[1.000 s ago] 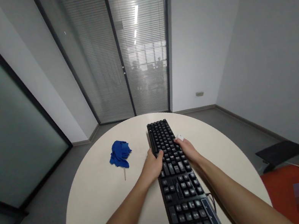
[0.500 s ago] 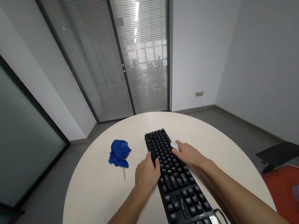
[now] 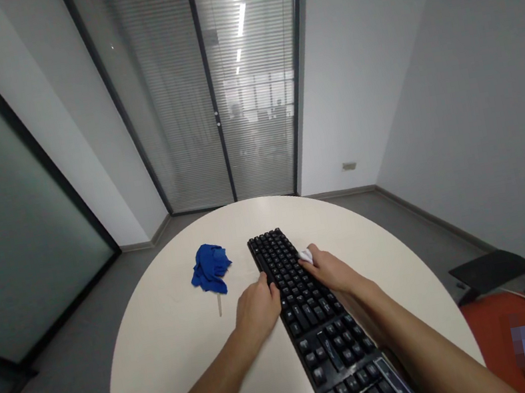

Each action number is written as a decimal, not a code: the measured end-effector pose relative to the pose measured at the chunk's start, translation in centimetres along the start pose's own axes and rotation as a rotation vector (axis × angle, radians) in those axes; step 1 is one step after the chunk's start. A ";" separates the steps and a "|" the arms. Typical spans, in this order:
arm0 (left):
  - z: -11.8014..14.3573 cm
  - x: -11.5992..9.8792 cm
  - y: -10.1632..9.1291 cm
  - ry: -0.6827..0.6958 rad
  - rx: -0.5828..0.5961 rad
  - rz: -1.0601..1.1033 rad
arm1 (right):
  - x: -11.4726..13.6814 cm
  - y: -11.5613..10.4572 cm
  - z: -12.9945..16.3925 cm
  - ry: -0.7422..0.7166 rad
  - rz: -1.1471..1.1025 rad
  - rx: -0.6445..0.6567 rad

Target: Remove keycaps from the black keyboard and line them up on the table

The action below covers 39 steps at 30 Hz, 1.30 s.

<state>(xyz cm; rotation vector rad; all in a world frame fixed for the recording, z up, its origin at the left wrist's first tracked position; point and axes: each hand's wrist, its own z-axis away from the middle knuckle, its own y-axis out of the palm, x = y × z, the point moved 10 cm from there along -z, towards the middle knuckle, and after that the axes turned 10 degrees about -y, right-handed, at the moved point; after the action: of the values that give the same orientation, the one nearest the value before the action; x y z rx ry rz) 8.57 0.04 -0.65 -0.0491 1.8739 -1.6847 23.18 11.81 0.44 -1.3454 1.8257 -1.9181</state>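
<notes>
A long black keyboard (image 3: 308,310) runs away from me down the middle of the round table, its far end angled slightly left. My left hand (image 3: 257,306) is closed on its left edge, thumb over the side. At the right edge, my right hand (image 3: 329,269) pinches a small crumpled white piece (image 3: 305,256), which looks like tissue or cloth, against or close to the keys. Left of the keyboard lies a crumpled blue cloth (image 3: 211,268), with a thin pale stick (image 3: 219,304) partly under it.
The pale round table (image 3: 167,349) carries these things. An orange-red chair seat (image 3: 494,332) with a blurred item on it stands at the lower right. Beyond the table are a glass door with blinds (image 3: 258,143) and white walls.
The keyboard has turned a little, its far end swinging left and its near end right. Its cable no longer shows. Both hands stay at its edges, nearly in place.
</notes>
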 end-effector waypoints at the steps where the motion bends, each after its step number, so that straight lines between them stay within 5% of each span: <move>1: 0.1 0.0 -0.1 0.000 0.002 0.002 | 0.4 -0.1 -0.2 -0.008 -0.024 0.020; 9: 0.9 -0.6 0.5 0.013 0.111 0.276 | 4.8 1.2 0.3 0.119 0.173 0.347; 16: 0.7 -1.1 2.8 0.030 0.324 0.543 | 3.8 1.9 -0.6 0.028 0.215 0.509; 18: -0.1 -0.4 0.8 0.037 0.154 0.487 | 3.6 1.9 -0.6 -0.043 0.184 0.562; 21: -0.4 0.1 -4.4 0.177 -0.302 0.347 | 4.2 2.0 -0.1 -0.132 0.159 0.644; 24: -0.9 0.3 -5.1 0.311 -0.328 0.268 | 4.9 2.4 0.6 -0.156 0.145 0.709; 29: -2.0 1.9 -2.7 0.372 -0.039 0.173 | 5.2 2.1 1.1 -0.166 0.014 0.655; 35: -3.6 3.3 -4.4 0.310 -0.072 0.353 | 5.1 0.5 1.5 -0.084 -0.115 0.455; 39: -4.7 5.2 -4.0 0.149 -0.044 0.588 | 5.6 0.2 1.6 -0.011 -0.086 0.453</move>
<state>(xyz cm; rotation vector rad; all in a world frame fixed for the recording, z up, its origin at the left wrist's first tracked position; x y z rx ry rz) 0.76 1.29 0.87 0.5685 1.7946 -1.2629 20.91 6.93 2.66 -1.2852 1.2336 -2.1848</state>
